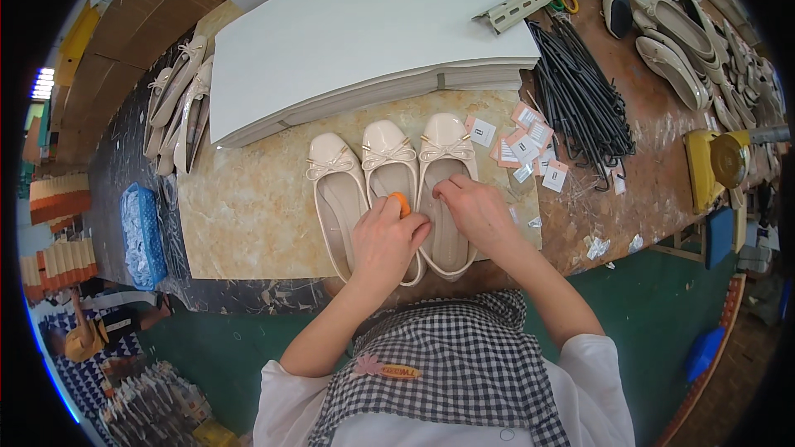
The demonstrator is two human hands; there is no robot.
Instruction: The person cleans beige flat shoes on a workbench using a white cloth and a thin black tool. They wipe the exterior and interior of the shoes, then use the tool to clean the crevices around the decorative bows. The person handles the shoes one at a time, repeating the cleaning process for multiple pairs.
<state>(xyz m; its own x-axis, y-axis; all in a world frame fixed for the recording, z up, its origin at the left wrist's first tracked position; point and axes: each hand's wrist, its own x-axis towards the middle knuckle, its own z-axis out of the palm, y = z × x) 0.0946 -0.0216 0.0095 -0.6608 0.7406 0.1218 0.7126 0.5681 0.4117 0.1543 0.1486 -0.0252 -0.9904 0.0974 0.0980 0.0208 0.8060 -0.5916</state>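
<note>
Three beige bow-trimmed flats stand side by side at the near edge of the tabletop (pixel 658 161), toes toward the far edge: left shoe (pixel 338 194), middle shoe (pixel 395 175) and right shoe (pixel 444 238). The left hand (pixel 383 233) lies over the middle shoe, its fingers curled beside a small orange object (pixel 402 202); whether they grip it, I cannot tell. The right hand (pixel 480 211) reaches over the right shoe's opening, thumb and fingertips drawn together; anything between them is hidden from me. A marble-patterned sheet (pixel 248 228) runs under the shoes. Toward the far edge rises a stack of white sheets (pixel 364 45); right of the shoes lie scattered tags (pixel 527 147), then black hooked rods (pixel 580 99). A blue basket (pixel 127 236) stands near the left edge, and more shoes (pixel 675 66) crowd the far right corner.
</note>
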